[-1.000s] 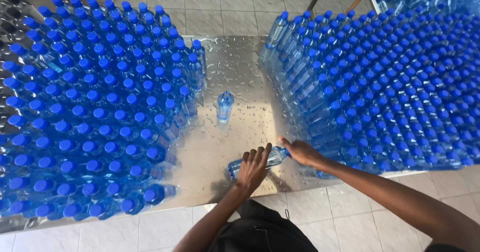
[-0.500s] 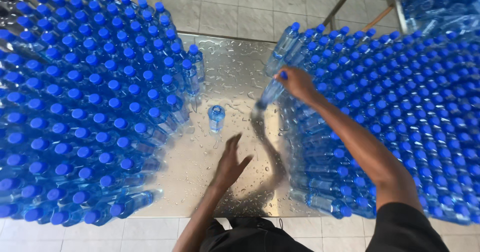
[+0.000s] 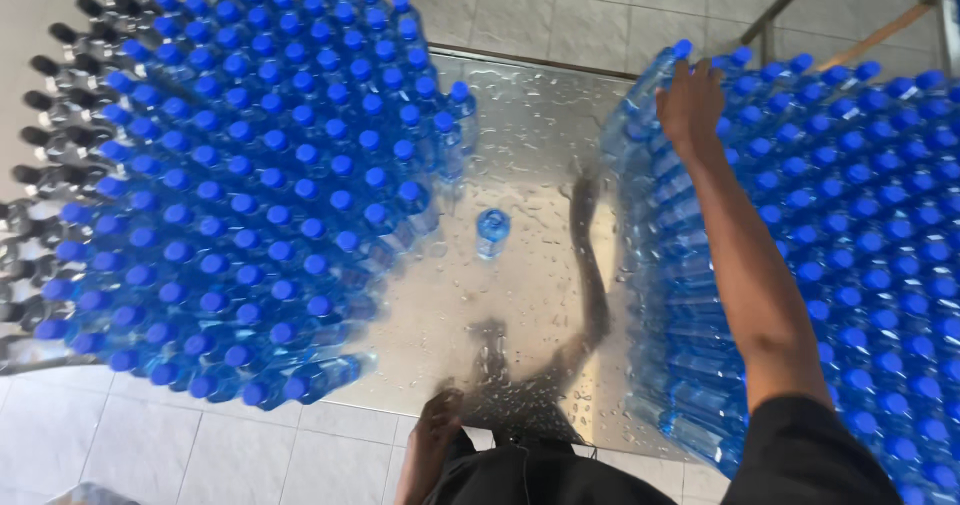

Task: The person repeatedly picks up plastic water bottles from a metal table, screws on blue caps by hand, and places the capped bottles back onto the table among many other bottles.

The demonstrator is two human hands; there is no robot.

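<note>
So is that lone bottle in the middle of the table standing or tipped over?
Standing: the lone bottle shows its blue cap facing up, alone on the wet metal table.

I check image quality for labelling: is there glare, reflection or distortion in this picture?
Head view: the wet steel table mirrors the right arm as a dark reflection; wide-angle distortion fans the bottles outward; the right hand stays sharp, without strong glare.

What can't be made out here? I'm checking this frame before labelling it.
- Right hand, head view: its palm and fingers face down on the bottle tops of the right block; whether it grips one cannot be told.
- Left hand, head view: the table edge and the person's dark clothing hide its fingers.
- Right block: cut off by the frame's right edge.
- Lone bottle: seen from above, its fill level is unclear.
</note>
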